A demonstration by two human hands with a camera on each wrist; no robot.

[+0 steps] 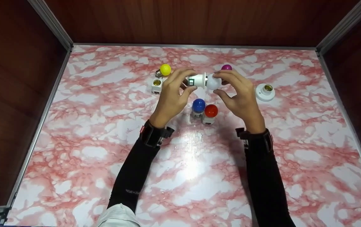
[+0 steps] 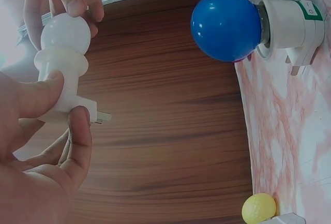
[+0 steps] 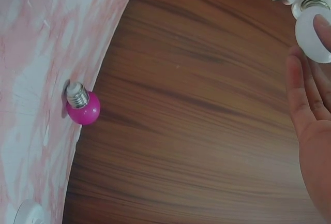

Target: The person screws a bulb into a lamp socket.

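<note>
My left hand point(image 1: 173, 96) grips a white plug-in lamp socket point(image 1: 197, 80) between thumb and fingers, raised above the table. Its metal plug prongs point(image 2: 103, 117) stick out in the left wrist view. A white bulb point(image 1: 213, 82) sits in line with the socket's mouth, and my right hand point(image 1: 242, 94) pinches it by its round end. Some metal screw thread point(image 3: 314, 2) shows between bulb and socket in the right wrist view; how deep the rest goes is hidden. Below the hands stand a blue bulb point(image 1: 199, 105) and a red bulb point(image 1: 211, 111), each in a white socket.
Behind my left hand lie a yellow bulb point(image 1: 165, 69) and an upright white socket point(image 1: 156, 86). A magenta bulb point(image 3: 84, 109) lies beyond my right hand. To the right sits a round white lamp base point(image 1: 265, 92). Brown wood-grain panels point(image 1: 186, 22) border the marbled table point(image 1: 92, 132).
</note>
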